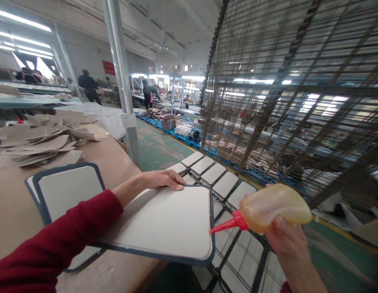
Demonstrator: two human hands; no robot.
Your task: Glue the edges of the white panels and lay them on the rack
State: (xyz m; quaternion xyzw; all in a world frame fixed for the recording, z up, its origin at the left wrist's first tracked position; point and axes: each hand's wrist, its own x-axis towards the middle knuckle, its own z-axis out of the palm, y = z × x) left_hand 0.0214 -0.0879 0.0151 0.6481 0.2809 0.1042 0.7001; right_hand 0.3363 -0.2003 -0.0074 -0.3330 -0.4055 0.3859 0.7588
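Observation:
My left hand (163, 179) pinches the far edge of a white panel (164, 221) with rounded corners and a dark blue border. My right hand (286, 234) is wrapped round a squeeze bottle (274, 205) of yellowish liquid, which lies tilted nearly sideways. Its red nozzle (227, 224) points left, with the tip at the panel's right edge, where the border meets the white face. A thin yellowish line shows along that edge. Under my left forearm, more bordered panels (69, 185) lie on the brown table.
Grey-beige cut pieces (45, 140) are heaped on the brown table (115, 162) at the left. Rows of white panels (213, 173) lie on a wire rack below, and a tilted wire mesh rack (283, 89) rises at the right. A metal post (120, 61) stands ahead; people work farther back.

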